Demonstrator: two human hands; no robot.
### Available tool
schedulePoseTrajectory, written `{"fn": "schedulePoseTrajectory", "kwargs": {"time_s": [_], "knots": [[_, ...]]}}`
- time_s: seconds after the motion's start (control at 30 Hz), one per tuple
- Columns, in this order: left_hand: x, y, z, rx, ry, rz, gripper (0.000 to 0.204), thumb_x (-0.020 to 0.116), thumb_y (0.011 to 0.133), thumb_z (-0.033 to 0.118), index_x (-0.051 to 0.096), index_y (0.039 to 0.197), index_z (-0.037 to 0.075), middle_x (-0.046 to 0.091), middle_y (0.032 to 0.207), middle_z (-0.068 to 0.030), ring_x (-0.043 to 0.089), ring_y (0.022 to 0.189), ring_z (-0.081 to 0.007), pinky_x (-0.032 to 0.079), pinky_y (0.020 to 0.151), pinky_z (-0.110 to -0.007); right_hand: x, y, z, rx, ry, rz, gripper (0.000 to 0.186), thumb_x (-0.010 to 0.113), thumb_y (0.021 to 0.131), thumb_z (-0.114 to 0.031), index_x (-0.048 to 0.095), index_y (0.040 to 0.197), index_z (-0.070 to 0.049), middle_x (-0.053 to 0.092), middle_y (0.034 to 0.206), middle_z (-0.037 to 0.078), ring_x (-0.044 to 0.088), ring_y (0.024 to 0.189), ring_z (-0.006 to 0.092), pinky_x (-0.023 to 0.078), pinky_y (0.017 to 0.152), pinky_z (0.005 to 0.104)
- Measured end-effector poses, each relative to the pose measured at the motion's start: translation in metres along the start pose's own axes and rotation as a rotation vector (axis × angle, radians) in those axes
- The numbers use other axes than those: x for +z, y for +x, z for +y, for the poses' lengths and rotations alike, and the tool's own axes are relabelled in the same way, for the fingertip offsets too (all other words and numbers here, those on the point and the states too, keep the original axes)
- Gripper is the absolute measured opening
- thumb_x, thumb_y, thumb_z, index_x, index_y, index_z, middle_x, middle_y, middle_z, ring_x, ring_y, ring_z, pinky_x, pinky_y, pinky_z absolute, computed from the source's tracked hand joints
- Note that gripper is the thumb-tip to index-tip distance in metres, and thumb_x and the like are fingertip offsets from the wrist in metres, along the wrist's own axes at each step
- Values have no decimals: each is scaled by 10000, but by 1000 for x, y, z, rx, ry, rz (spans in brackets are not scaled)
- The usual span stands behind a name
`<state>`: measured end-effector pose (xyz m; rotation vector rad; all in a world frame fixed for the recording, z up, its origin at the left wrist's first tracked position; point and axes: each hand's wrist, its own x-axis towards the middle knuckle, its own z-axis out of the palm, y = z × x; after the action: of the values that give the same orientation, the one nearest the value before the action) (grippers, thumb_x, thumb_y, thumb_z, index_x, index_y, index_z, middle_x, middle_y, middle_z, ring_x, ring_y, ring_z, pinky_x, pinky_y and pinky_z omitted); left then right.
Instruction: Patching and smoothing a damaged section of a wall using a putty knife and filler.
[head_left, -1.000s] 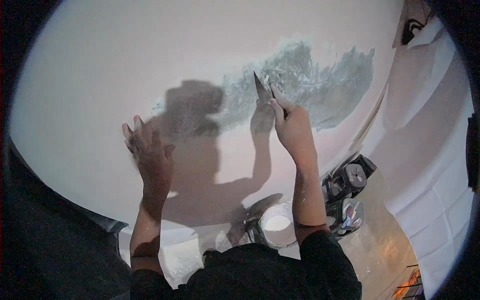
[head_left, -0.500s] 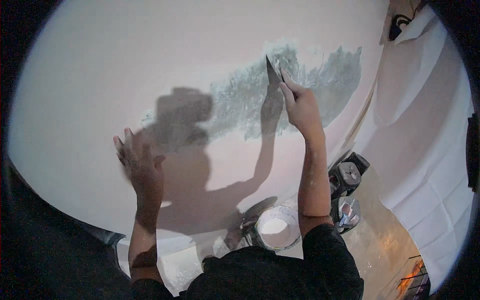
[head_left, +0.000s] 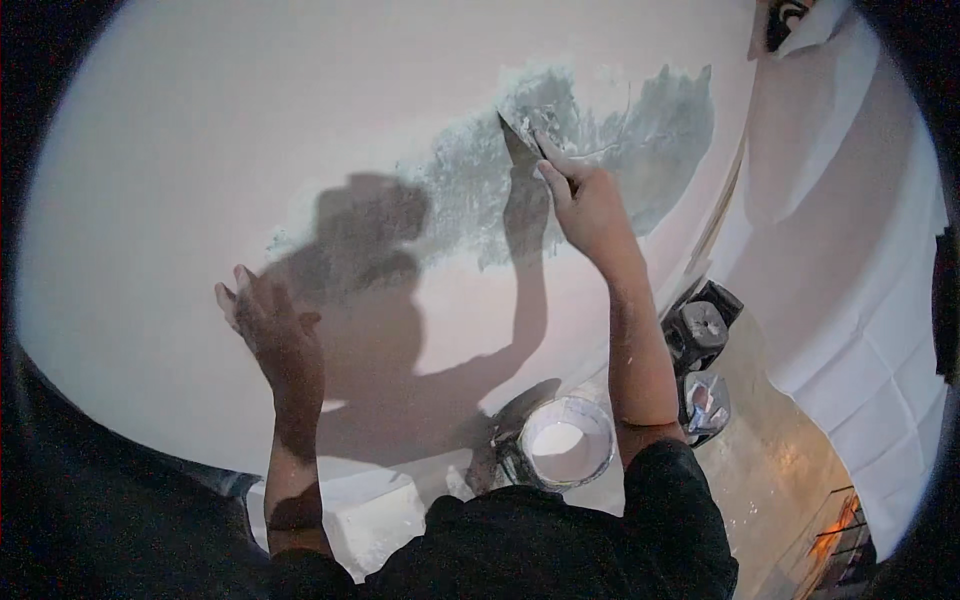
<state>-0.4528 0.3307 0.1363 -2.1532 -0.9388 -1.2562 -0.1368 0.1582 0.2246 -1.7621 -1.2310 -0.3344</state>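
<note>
A putty knife (head_left: 517,146) is gripped in my right hand (head_left: 592,208), its blade laid against the wall on the upper part of a rough grey patch (head_left: 465,185). Whitish filler-like smears edge this patch, thickest around the blade. My left hand (head_left: 272,325) is open, fingers spread, on or very near the pale pinkish wall (head_left: 190,160), below the patch's left end; firm contact is hard to tell. The shadow of my head and right arm darkens the patch's left part and the wall between my hands.
Below my right forearm stands a round bucket (head_left: 607,425) holding white material. Beside it on the floor are a dark stool-like object (head_left: 702,323) and a container with small items (head_left: 705,405). White sheeting (head_left: 830,250) hangs at the right. An orange glow shows behind dark bars (head_left: 835,530).
The whole view has shifted slightly. The putty knife has slid a little downward and left across the grey patch with my right hand. My left hand keeps about its place on the wall.
</note>
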Motion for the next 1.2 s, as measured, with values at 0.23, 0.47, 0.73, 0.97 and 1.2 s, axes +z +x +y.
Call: {"fn": "schedulePoseTrajectory", "kwargs": {"time_s": [0.23,0.47,0.73,0.97,1.2], "knots": [[4,-7,11,-154,-44,31,725,694,738,23,380,1381,140,244,1499,-173,156,1394,-454,172,1069,-664,91,-83,-6,82,143,-95,360,513,926,-122,534,1284,-94,537,788,319,542,663,460,448,591,389],[0,-13,-1,-212,-94,33,726,722,757,253,393,1398,169,275,1500,-140,184,1394,-429,142,1085,-629,144,-135,-36,25,225,-27,406,522,924,-92,507,1329,-117,499,675,262,514,575,384,433,555,362],[2,-42,8,-245,-95,-69,791,698,749,193,328,1444,125,260,1506,-155,192,1396,-399,158,1127,-538,142,-117,-64,82,321,37,197,524,934,-155,641,959,2,563,692,228,564,583,364,446,554,406],[-15,-41,6,-205,-220,-99,820,658,723,104,295,1458,94,239,1512,-163,173,1400,-398,154,1143,-516,127,-108,-65,-28,210,-47,252,532,929,-133,621,1138,-24,557,747,289,557,638,423,442,567,389],[-21,-43,7,-211,-261,-133,810,682,727,92,316,1450,125,232,1506,-183,188,1387,-426,191,1125,-524,120,-112,-76,36,191,-146,250,497,937,-167,576,1156,-77,570,760,283,569,689,434,461,629,452]]}}
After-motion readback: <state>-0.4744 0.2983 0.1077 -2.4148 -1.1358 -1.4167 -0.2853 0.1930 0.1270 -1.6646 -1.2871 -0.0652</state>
